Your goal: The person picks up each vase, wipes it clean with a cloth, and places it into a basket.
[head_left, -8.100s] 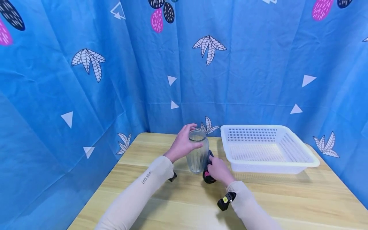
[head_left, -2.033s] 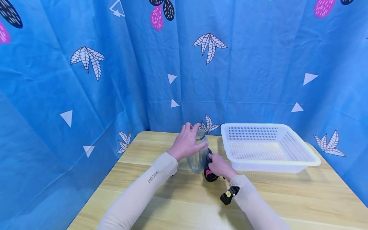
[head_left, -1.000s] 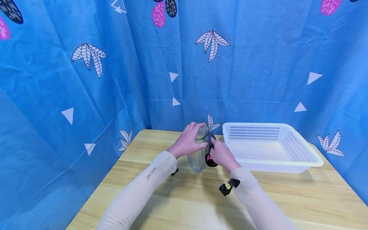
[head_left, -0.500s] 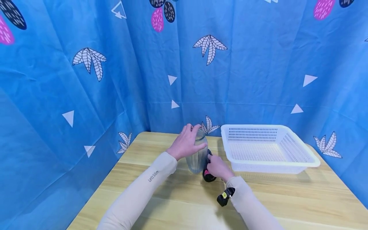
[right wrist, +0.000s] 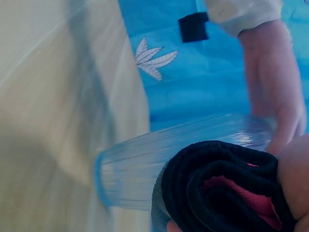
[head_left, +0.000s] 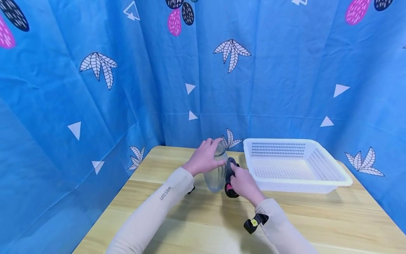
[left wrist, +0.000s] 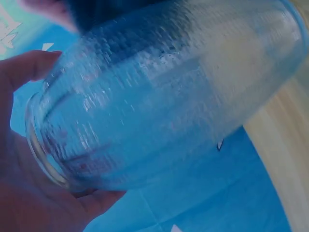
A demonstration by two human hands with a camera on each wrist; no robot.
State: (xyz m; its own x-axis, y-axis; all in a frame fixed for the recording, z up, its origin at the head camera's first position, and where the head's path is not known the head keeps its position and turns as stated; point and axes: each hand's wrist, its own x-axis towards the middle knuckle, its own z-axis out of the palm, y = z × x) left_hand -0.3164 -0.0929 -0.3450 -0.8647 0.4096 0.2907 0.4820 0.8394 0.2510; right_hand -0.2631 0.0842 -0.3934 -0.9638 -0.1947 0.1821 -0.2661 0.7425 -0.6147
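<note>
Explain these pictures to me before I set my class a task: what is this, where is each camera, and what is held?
This is no machine but a person with a bare left hand and a bare right hand. The wide picture comes from a head-worn camera looking forward and down; the two closer ones come from small black cameras, one on each wrist. The left hand holds a clear, ribbed, glass-like vase near its rim. Close beside it, the right hand grips a rolled black cloth with a pink inner side. A white, rectangular, perforated plastic basket stands to the right on the pale wooden table, with a blue patterned curtain behind.
</note>
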